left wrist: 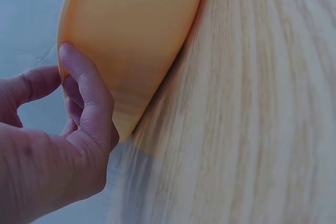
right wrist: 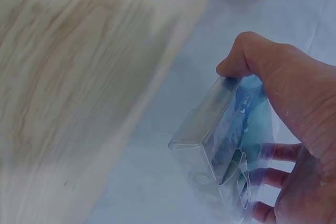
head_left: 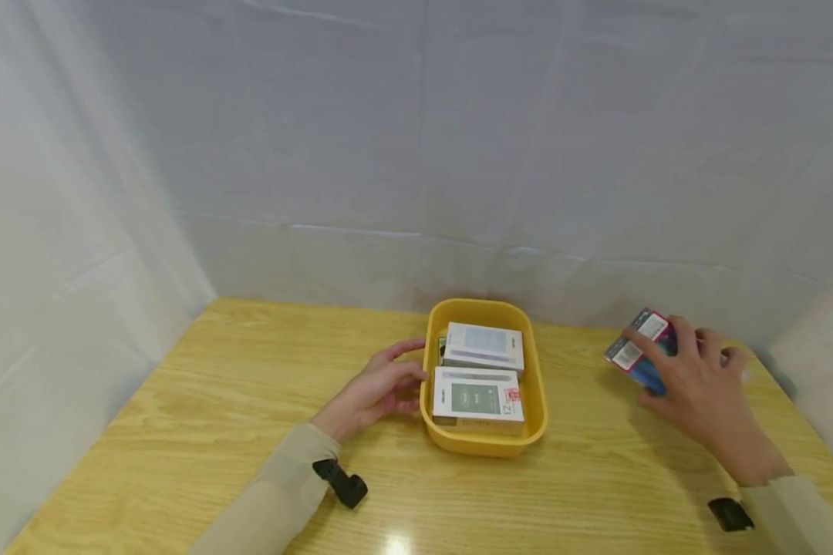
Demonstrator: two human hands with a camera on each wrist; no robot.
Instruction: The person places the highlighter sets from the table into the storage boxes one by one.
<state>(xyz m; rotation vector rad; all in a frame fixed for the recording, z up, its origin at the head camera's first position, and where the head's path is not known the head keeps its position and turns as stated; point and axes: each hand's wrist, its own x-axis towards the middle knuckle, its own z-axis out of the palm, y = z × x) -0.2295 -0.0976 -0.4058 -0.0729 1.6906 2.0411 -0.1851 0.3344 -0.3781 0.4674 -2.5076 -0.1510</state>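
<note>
A yellow plastic bin (head_left: 537,385) stands on the table and holds white cartons, among them a rear carton (head_left: 486,345) and a front carton (head_left: 479,399) with a grey-green panel. My left hand (head_left: 382,385) is at the bin's left side, its loosely bent fingertips touching the wall near the rim, as the left wrist view (left wrist: 79,129) also shows. Off to the right, my right hand (head_left: 701,389) grips a clear plastic box (head_left: 642,351) above the table, thumb on one side and fingers on the other. The box has blue contents and a barcode label.
The wooden table (head_left: 264,370) reaches back to a pale hanging sheet (head_left: 416,154), which also encloses the left and right sides. Bare wood shows between the bin and the right hand. Dark wrist mounts (head_left: 343,484) sit on both forearms.
</note>
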